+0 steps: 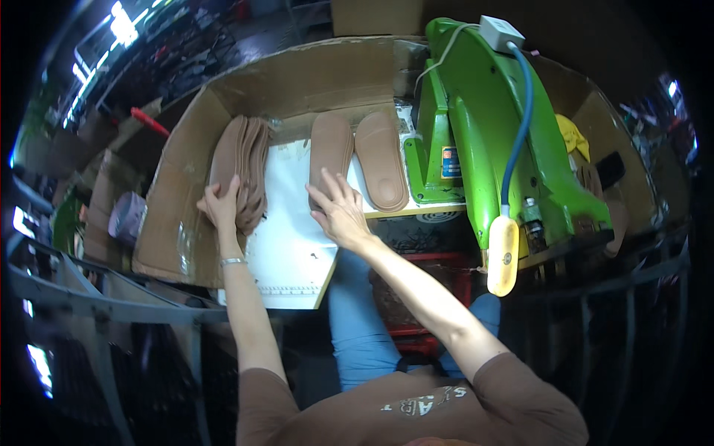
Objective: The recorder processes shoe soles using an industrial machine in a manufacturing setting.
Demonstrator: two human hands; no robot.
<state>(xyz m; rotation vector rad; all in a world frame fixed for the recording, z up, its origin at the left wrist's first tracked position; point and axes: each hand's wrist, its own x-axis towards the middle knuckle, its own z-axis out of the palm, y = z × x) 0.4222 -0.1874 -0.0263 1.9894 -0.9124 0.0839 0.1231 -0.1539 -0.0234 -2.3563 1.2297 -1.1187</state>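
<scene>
On the left of the white board, a bundle of brown shoe insoles [242, 149] stands on edge, leaning together. My left hand [223, 207] is closed at the near end of its left side, fingers bent against the insoles. A second brown insole pile [331, 141] lies flat in the middle, its near end under my right hand [342, 212]. That hand has its fingers spread and rests on top without gripping. To its right lies a single lighter insole [381, 163], sole-shaped with a round mark at the heel, touched by neither hand.
A green machine [483, 111] stands at the right, with a yellow lamp [503, 256] hanging from a blue flexible neck. Cardboard walls [297, 78] surround the white board [286, 256]. A yellow cloth [571, 137] lies beyond the machine. Metal rails [111, 301] run along the left front.
</scene>
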